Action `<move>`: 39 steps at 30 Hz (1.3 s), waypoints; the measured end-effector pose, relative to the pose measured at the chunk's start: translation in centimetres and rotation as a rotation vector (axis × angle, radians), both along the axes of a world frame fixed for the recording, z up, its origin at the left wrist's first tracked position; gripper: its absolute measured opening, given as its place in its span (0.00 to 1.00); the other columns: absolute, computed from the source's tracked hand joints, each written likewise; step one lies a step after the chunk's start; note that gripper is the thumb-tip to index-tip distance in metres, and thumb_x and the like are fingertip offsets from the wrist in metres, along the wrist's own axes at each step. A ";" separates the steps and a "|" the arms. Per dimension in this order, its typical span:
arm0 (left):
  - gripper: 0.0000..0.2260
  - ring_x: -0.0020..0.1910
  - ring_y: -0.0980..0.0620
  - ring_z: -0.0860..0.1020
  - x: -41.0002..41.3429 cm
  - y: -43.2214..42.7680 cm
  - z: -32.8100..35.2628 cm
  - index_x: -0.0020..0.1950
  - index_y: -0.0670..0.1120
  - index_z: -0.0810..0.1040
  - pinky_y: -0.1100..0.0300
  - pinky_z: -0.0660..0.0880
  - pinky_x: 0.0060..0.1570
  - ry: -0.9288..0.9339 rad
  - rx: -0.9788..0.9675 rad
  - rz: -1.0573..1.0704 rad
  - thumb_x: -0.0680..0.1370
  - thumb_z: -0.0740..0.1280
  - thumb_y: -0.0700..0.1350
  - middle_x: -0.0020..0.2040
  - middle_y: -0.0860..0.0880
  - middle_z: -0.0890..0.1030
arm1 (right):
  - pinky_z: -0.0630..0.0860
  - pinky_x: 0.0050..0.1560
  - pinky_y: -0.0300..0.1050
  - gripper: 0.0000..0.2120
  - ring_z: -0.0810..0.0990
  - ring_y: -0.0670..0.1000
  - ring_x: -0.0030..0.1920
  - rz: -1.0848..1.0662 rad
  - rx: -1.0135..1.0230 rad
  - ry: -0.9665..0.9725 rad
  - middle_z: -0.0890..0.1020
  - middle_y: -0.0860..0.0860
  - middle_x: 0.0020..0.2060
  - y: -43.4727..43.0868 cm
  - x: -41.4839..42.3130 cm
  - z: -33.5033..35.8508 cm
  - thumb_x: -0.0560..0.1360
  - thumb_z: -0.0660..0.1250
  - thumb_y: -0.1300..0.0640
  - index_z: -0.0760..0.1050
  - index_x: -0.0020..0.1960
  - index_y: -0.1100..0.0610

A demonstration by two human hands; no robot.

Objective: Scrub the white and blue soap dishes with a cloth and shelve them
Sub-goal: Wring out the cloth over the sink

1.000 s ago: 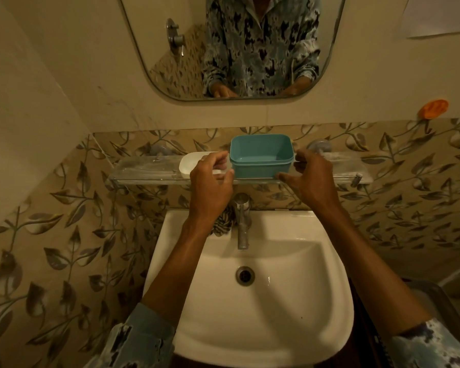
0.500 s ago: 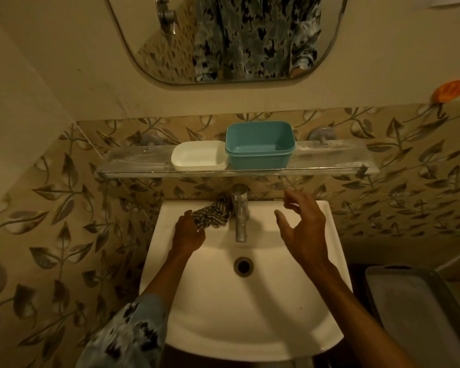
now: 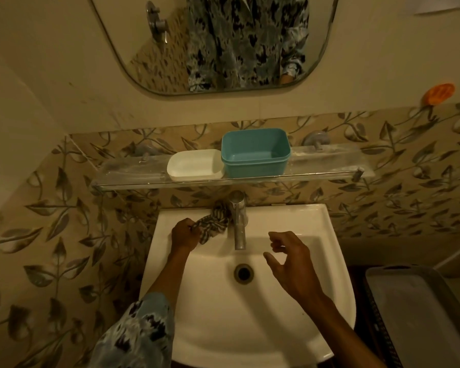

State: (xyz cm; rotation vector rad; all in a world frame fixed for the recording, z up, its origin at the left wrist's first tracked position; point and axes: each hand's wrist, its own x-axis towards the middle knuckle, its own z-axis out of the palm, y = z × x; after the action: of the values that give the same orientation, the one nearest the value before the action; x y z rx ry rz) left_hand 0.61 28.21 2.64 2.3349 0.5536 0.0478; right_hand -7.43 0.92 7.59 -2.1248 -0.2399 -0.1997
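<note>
Leaf-patterned tiles back a small bathroom corner, and up on the glass shelf (image 3: pixel 327 162) at 12 o'clock the white soap dish (image 3: pixel 194 165) sits touching the left side of the blue soap dish (image 3: pixel 255 153), both upright and empty-looking. Below them the striped cloth (image 3: pixel 213 224) is bunched on the sink (image 3: pixel 290 325) ledge right against the tap (image 3: pixel 239 221), and the left hand (image 3: pixel 183 235) has its fingers curled closed around the cloth's end. Over the basin at about 3 o'clock from the drain (image 3: pixel 243 273), the right hand (image 3: pixel 294 264) hovers with loosely spread, curled fingers, holding nothing.
</note>
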 end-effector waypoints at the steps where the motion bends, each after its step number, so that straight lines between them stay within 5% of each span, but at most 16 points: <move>1: 0.08 0.48 0.41 0.77 -0.4 -0.1 0.3 0.48 0.34 0.77 0.56 0.69 0.43 -0.030 -0.008 0.002 0.76 0.67 0.39 0.48 0.37 0.80 | 0.79 0.49 0.40 0.20 0.79 0.44 0.47 0.007 -0.009 0.008 0.78 0.49 0.50 0.2 0.0 0.1 0.69 0.76 0.59 0.76 0.60 0.56; 11: 0.04 0.52 0.49 0.78 -4.8 -1.6 6.1 0.51 0.52 0.74 0.60 0.76 0.46 -0.317 -0.516 -0.110 0.80 0.62 0.44 0.51 0.48 0.80 | 0.79 0.51 0.42 0.12 0.78 0.46 0.49 0.201 0.008 0.125 0.78 0.47 0.50 2.9 0.5 2.2 0.72 0.73 0.53 0.76 0.54 0.51; 16: 0.06 0.52 0.52 0.80 -7.0 -2.6 10.8 0.49 0.58 0.79 0.57 0.75 0.50 -0.301 -0.721 -0.250 0.75 0.63 0.52 0.49 0.53 0.83 | 0.75 0.55 0.36 0.20 0.77 0.43 0.56 0.261 0.146 0.180 0.79 0.44 0.55 3.8 1.1 5.0 0.70 0.74 0.54 0.75 0.61 0.51; 20: 0.07 0.51 0.55 0.80 -8.4 -3.9 14.4 0.50 0.56 0.79 0.62 0.76 0.50 -0.338 -0.842 -0.341 0.75 0.64 0.52 0.48 0.53 0.83 | 0.73 0.61 0.40 0.34 0.75 0.45 0.62 0.445 0.232 0.389 0.77 0.42 0.61 3.9 1.4 8.2 0.67 0.77 0.48 0.68 0.69 0.48; 24: 0.09 0.55 0.54 0.80 -9.2 -5.1 17.5 0.56 0.55 0.78 0.62 0.78 0.49 -0.424 -0.975 -0.290 0.76 0.65 0.51 0.53 0.52 0.83 | 0.78 0.55 0.40 0.28 0.80 0.44 0.58 0.688 0.400 0.565 0.82 0.42 0.56 3.3 0.4 10.3 0.63 0.75 0.40 0.73 0.61 0.43; 28: 0.21 0.57 0.48 0.80 -9.9 -5.9 20.1 0.63 0.46 0.74 0.55 0.79 0.52 -0.450 -1.218 -0.170 0.73 0.64 0.52 0.57 0.45 0.82 | 0.79 0.54 0.48 0.27 0.80 0.55 0.58 0.765 0.514 0.573 0.82 0.52 0.57 3.0 -0.9 9.7 0.66 0.75 0.52 0.74 0.63 0.51; 31: 0.27 0.62 0.42 0.76 -10.5 -5.9 21.2 0.69 0.40 0.70 0.49 0.76 0.57 -0.410 -1.395 -0.110 0.75 0.61 0.54 0.63 0.39 0.77 | 0.78 0.50 0.45 0.18 0.81 0.55 0.54 0.774 0.625 0.581 0.84 0.54 0.52 2.5 -1.7 9.4 0.67 0.73 0.58 0.79 0.57 0.55; 36: 0.20 0.57 0.44 0.80 -11.5 -5.5 21.0 0.56 0.42 0.82 0.51 0.79 0.51 -0.385 -1.561 -0.236 0.75 0.60 0.54 0.56 0.42 0.82 | 0.79 0.48 0.45 0.24 0.81 0.55 0.51 0.612 0.598 0.477 0.83 0.56 0.50 1.7 -2.3 10.5 0.67 0.72 0.47 0.77 0.56 0.63; 39: 0.20 0.53 0.47 0.82 -12.3 -6.0 20.8 0.51 0.43 0.85 0.52 0.80 0.50 -0.338 -1.587 -0.328 0.75 0.58 0.52 0.52 0.43 0.84 | 0.78 0.49 0.42 0.22 0.81 0.51 0.54 0.552 0.582 0.352 0.83 0.51 0.51 1.6 -2.5 12.3 0.67 0.71 0.46 0.77 0.56 0.56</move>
State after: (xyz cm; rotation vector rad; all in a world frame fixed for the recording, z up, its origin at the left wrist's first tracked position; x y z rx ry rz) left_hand -11.74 22.23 23.47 0.7937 -0.0581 -0.1144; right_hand -9.91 2.49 19.85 -1.4190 -0.4804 0.3847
